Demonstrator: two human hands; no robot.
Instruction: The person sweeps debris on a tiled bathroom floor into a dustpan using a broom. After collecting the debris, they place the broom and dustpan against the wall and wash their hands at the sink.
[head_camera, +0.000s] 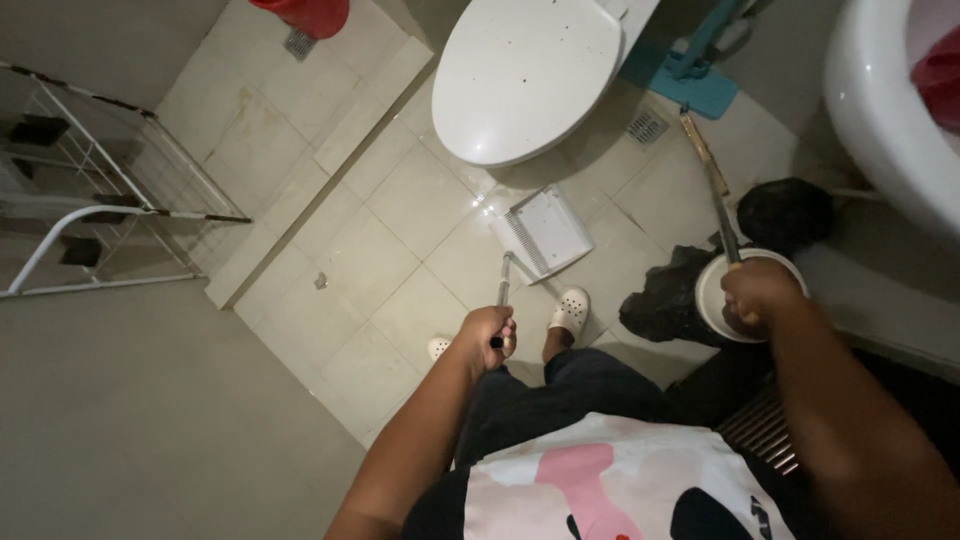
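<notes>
1. Small bathroom, pale square floor tiles (400, 210) wet and glossy near the toilet (530, 75), lid shut; raised step toward a floor drain at the top left; white wire rack (100, 200) at the left wall; curved white basin (880, 110) at the right.
2. Left hand (488, 335) wrapped tight round the upright handle of a white dustpan (545, 232), pan resting on the tiles just in front of the toilet.
3. Right hand (755, 292) fisted on a thin broom handle (712, 185), above a white bin (715, 295) with black bags beside it.
4. Likely risk: a slip in the white clogs (572, 310) on the slick tiles; also a tipped pan spilling its load, should the long handle twist.
5. Dim light, corners hard to read.
</notes>
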